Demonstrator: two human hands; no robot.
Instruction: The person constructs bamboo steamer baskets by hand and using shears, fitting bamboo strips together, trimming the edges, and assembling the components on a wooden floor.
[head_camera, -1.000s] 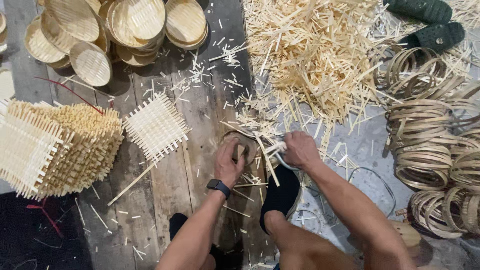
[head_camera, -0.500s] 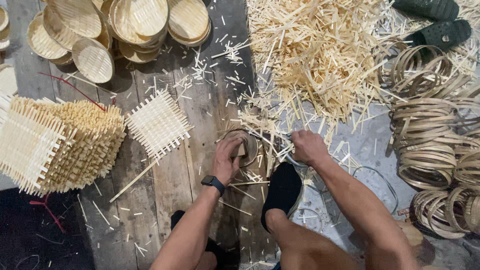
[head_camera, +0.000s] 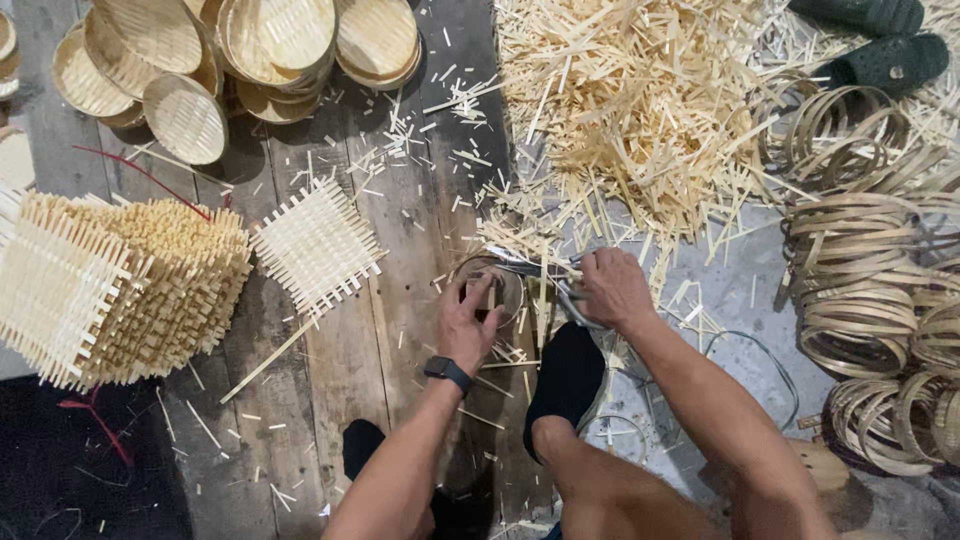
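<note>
Head view: both hands (head_camera: 540, 305) clamped on a flat-lying bamboo hoop (head_camera: 488, 285), scissors (head_camera: 545, 272) pointing left.

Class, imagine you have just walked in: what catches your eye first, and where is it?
A big heap of pale bamboo strips fills the top middle. Below it, the left hand presses a small ring on the floor while the right hand grips a tool. Woven mats are stacked left; hoops are piled right.

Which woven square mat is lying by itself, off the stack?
The single flat woven mat on the wooden boards, right of the big stack of mats, apart from it.
</note>
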